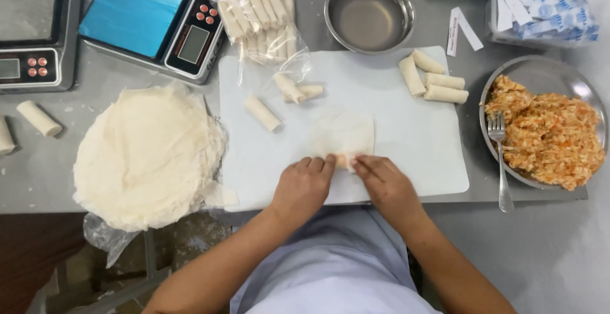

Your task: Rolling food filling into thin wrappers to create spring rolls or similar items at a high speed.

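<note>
Two hands, yours, meet at the near edge of a thin square wrapper [343, 135] on the white cutting mat [406, 155]. Your left hand [304, 185] and right hand [386, 184] each close their grip on that edge, pinching it over orange filling [342, 160]. Finished rolls [434, 79] lie beyond on the tabletop [38, 168].

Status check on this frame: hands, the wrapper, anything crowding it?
Left hand and right hand both pinching near edge of wrapper, filling between fingertips. Wrapper flat on white board. Loose rolls lie beyond, apart from it.
</note>
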